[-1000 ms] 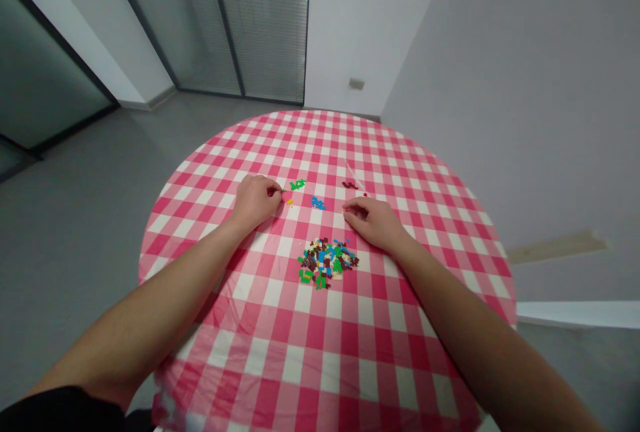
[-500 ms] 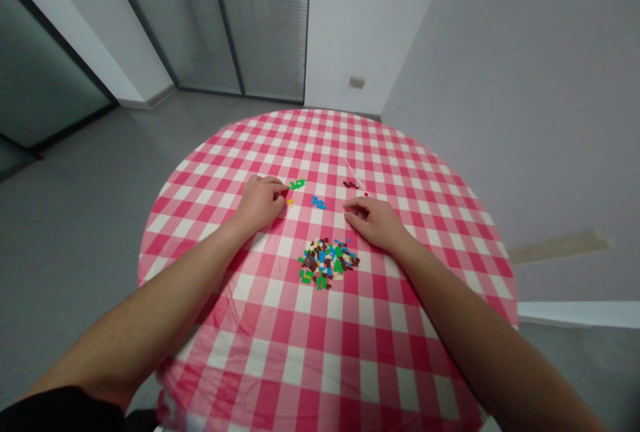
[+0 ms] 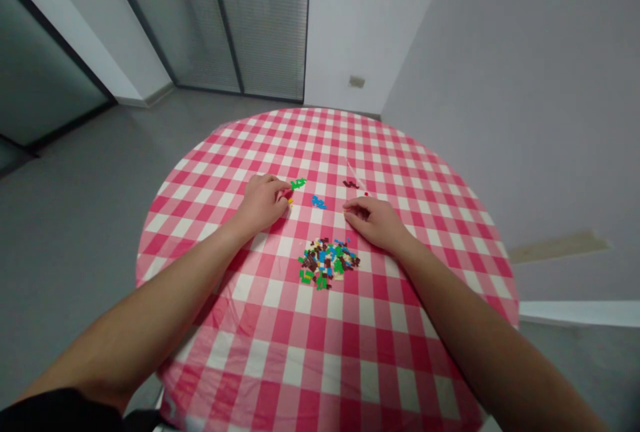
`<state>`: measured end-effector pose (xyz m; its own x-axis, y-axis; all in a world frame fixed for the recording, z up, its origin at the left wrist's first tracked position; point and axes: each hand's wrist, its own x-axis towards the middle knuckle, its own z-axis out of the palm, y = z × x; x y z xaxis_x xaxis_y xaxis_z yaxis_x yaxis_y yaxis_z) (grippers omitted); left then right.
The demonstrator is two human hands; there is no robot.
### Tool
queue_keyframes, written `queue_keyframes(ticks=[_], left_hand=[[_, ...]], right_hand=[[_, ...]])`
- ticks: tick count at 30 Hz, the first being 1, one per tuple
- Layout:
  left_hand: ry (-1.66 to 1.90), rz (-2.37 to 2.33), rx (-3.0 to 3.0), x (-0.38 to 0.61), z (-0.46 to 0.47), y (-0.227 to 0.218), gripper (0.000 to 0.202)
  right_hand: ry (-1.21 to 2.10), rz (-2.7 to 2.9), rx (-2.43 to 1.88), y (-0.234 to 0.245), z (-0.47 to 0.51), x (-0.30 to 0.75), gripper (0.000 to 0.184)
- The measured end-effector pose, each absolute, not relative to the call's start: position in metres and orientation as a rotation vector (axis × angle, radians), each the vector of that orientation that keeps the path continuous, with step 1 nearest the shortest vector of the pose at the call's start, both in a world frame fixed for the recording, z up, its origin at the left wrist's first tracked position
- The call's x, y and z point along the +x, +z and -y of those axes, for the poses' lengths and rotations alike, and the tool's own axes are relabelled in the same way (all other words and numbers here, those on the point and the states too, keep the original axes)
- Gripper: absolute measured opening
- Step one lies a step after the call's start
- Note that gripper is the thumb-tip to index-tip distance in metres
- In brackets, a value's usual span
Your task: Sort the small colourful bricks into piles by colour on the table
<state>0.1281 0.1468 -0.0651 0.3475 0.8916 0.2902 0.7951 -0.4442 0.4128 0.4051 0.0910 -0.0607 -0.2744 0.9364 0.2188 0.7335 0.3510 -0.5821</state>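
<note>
Since a second ago, the left hand (image 3: 263, 202) has slid a little to the right, bringing its fingers up against a small cluster of green toy bricks (image 3: 299, 183); the right hand (image 3: 373, 219) rests where it was. Both are bare and set on a round worktop (image 3: 390, 332) spread with a red-and-white checked tablecloth (image 3: 295, 369). The left grip is spread, thumb and forefinger apart, and its thumb partly hides a few yellow bricks (image 3: 291, 201) just below the green ones. The right grip is curled, thumb and forefinger close together; whether they pinch anything is too small to tell. Between the hands lies a little group of blue bricks (image 3: 319, 203). Beyond the right hand are a short row of dark brown bricks (image 3: 351, 184) and, just beside it, a single red brick (image 3: 367, 194). Nearer the wearer, between the forearms, sits a mixed heap of bricks (image 3: 327, 263) in green, blue, brown, white and yellow. Past the far edge stand a glass partition with blinds (image 3: 265, 25) and a pale wall (image 3: 360, 12) bearing a small wall plate (image 3: 357, 81); grey floor (image 3: 100, 172) shows at left.
</note>
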Motion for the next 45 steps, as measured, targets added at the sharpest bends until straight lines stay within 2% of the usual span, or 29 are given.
queue_keyframes(ticks=[4, 8, 11, 24, 33, 40, 45], left_hand=[[0.780, -1.200, 2.372, 0.128, -0.137, -0.052, 0.015], [0.408, -0.667, 2.282, 0.127, -0.121, -0.037, 0.010], [0.239, -0.511, 2.269, 0.128, -0.112, -0.034, 0.007], [0.253, -0.492, 2.289, 0.135, -0.104, -0.036, 0.011], [0.706, -1.007, 1.866, 0.128, -0.119, -0.043, 0.011], [0.781, -1.044, 1.776, 0.138, -0.120, -0.055, 0.014], [0.798, -0.960, 1.726, 0.154, -0.107, -0.059, 0.009]], right_hand=[[0.505, 2.176, -1.363, -0.056, -0.088, 0.403, 0.016], [0.498, 2.200, -1.351, -0.056, -0.088, 0.401, 0.015], [0.492, 2.195, -1.365, -0.057, -0.090, 0.401, 0.016], [0.513, 2.172, -1.386, -0.058, -0.090, 0.401, 0.016], [0.530, 2.162, -1.399, -0.059, -0.090, 0.401, 0.016], [0.487, 2.172, -1.373, -0.057, -0.089, 0.401, 0.016], [0.406, 2.167, -1.247, -0.048, -0.077, 0.387, 0.018]])
